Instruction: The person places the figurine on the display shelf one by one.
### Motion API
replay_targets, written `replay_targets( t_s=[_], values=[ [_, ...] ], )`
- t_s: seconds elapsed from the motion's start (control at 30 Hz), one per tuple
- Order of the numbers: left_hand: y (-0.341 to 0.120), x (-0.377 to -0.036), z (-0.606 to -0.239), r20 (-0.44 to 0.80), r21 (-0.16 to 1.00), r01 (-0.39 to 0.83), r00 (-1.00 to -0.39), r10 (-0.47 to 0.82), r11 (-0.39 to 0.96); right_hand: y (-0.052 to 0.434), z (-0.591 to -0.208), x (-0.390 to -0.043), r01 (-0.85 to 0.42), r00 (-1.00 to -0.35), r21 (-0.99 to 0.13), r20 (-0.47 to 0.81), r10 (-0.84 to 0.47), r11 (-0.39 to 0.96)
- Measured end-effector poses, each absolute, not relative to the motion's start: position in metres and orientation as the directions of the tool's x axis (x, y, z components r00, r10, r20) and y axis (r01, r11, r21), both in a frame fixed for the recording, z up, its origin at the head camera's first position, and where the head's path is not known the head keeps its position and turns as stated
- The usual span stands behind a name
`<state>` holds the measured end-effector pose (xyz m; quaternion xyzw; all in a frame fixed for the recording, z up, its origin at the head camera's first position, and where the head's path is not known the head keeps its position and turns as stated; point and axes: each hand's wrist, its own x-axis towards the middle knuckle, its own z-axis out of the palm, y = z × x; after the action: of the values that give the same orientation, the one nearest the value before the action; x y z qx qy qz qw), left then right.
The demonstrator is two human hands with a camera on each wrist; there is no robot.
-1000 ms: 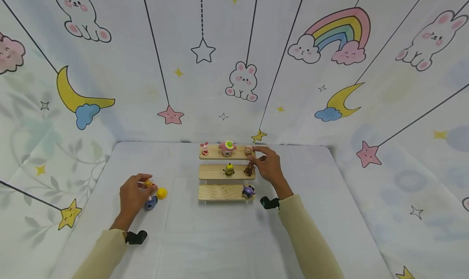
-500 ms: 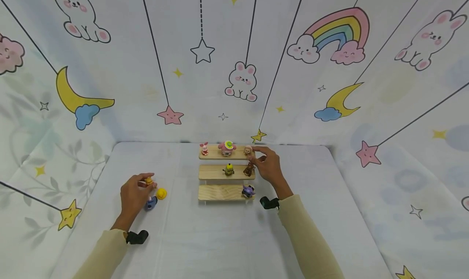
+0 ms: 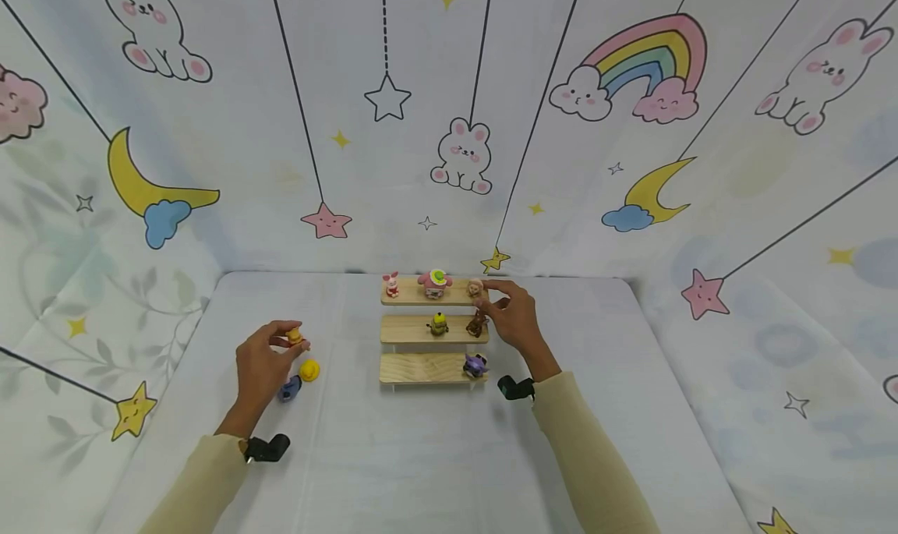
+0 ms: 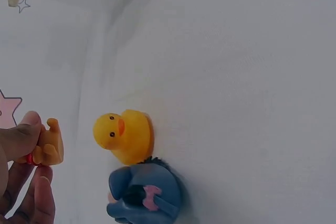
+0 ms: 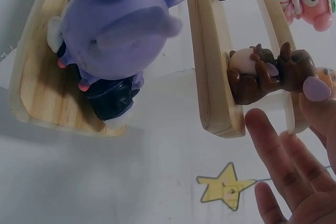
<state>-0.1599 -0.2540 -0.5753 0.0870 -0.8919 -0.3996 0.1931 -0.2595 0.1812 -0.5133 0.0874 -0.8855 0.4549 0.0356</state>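
Note:
A three-tier wooden shelf stands mid-table. My left hand pinches a small orange bear figure and holds it just above the table. A yellow duck and a blue donkey figure lie beside that hand. My right hand is at the top shelf's right end. Its index finger and thumb pinch a small tan figure. The other fingers stay straight beside a brown figure on the middle tier.
The top tier also carries a pink rabbit figure and a pink figure with a green hat. A yellow figure is on the middle tier, a purple one on the bottom. Patterned cloth walls enclose the white table.
My left hand has lifted the orange bear figure off the table, away from the duck and donkey. My right hand has stayed at the tan figure.

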Motion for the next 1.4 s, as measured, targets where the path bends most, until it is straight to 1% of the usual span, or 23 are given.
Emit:
replay_targets(
  t_s=[0.1,0.3,0.43,0.8,1.0,1.4],
  values=[
    [-0.249,-0.162,-0.569,0.29,0.754,0.029,-0.911,-0.292,0.657,0.181,-0.513,-0.26,-0.185,-0.983,-0.801,0.14,-0.122,0.57],
    [-0.238,-0.164,-0.556,0.358,0.73,0.114,-0.904,-0.235,0.673,0.18,-0.512,-0.26,-0.178,-0.984,-0.802,0.136,-0.116,0.571],
    [-0.23,-0.165,-0.547,0.374,0.722,0.148,-0.905,-0.201,0.676,0.18,-0.511,-0.26,-0.175,-0.984,-0.799,0.134,-0.114,0.575],
    [-0.204,-0.167,-0.524,0.357,0.723,0.185,-0.925,-0.13,0.665,0.179,-0.511,-0.259,-0.171,-0.985,-0.794,0.139,-0.101,0.584],
    [-0.19,-0.168,-0.517,0.343,0.752,0.205,-0.933,-0.107,0.626,0.179,-0.511,-0.26,-0.177,-0.984,-0.8,0.143,-0.105,0.574],
    [-0.167,-0.174,-0.509,0.373,0.764,0.266,-0.926,-0.065,0.587,0.179,-0.512,-0.259,-0.164,-0.986,-0.809,0.125,-0.107,0.564]
  ],
)
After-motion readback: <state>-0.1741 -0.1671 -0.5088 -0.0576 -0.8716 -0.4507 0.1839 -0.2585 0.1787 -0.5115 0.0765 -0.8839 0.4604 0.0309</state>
